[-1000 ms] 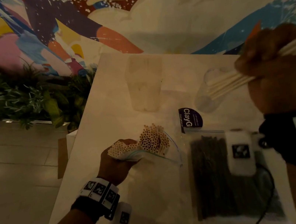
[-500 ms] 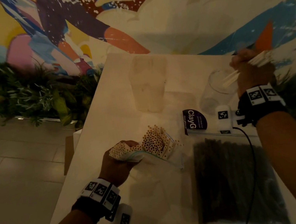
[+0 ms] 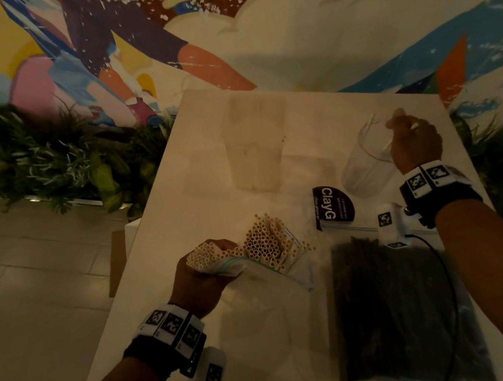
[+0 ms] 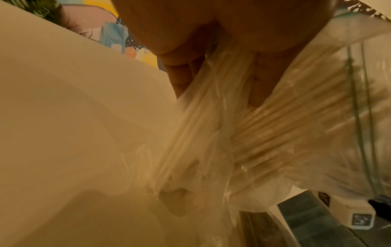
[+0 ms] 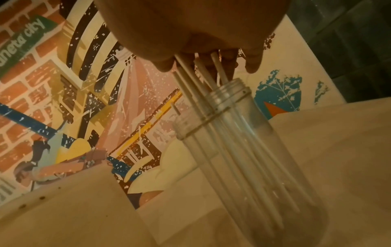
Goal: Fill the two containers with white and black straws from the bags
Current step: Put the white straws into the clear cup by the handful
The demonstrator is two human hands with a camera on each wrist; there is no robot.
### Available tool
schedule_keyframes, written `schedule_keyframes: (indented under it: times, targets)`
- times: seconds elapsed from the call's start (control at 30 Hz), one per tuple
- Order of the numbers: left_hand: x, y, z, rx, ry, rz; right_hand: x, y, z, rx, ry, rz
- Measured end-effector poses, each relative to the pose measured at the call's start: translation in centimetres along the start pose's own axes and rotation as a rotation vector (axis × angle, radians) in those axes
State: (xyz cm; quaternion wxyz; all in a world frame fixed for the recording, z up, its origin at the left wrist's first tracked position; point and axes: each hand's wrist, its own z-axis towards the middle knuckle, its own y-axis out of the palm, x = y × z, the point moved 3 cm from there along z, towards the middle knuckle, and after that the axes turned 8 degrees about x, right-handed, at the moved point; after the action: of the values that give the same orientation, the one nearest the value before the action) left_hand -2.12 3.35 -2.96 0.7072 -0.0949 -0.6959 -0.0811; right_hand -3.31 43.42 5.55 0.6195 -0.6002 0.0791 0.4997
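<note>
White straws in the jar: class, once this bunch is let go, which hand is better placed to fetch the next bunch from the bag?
Probably the right hand: it is over the jar, about to be free, while the left hand grips the bag of white straws.

I see dim, warm yellowish light throughout. Around the white table (image 3: 206, 164) the head view darkens and bends toward its edges; both wrist views look soft, grainy, motion-blurred.

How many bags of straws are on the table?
2. The white-straw bag is near the left edge, gripped by the left hand. The black-straw bag lies flat to its right.
</note>
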Motion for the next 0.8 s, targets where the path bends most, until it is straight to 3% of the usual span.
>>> schedule_keyframes:
  times: [0.1,0.23,0.4,0.5,0.6,0.63,0.7,0.8]
  targets:
    - [-0.1,-0.2,0.1,-0.001,0.005,-0.051,0.9,0.1,0.4,-0.001,-0.020,-0.105]
    - [-0.1,-0.4,0.2,-0.010,-0.022,-0.077,1.6,-0.1,0.4,0.105,-0.019,-0.053]
    - [-0.1,-0.4,0.2,-0.009,-0.016,-0.090,1.5,-0.1,0.4,0.010,0.157,-0.179]
    - [-0.1,-0.4,0.2,-0.010,-0.025,-0.098,0.4,-1.2,0.0,0.102,0.178,-0.089]
    - [0.1,-0.3,0.2,-0.019,-0.001,-0.073,-2.7,-3.5,-3.0,0.219,0.036,0.150]
    - [0.1,-0.3,0.2,-0.018,-0.001,-0.077,-3.8,-4.0,-5.1,0.174,-0.020,0.201]
    - [0.1,-0.3,0.2,-0.012,0.004,-0.087,-4.7,-3.8,-10.1,-0.089,-0.113,0.291]
    - [0.5,-0.3,0.1,-0.018,0.050,-0.070,-3.9,-2.8,-17.4,-0.516,-0.064,0.510]
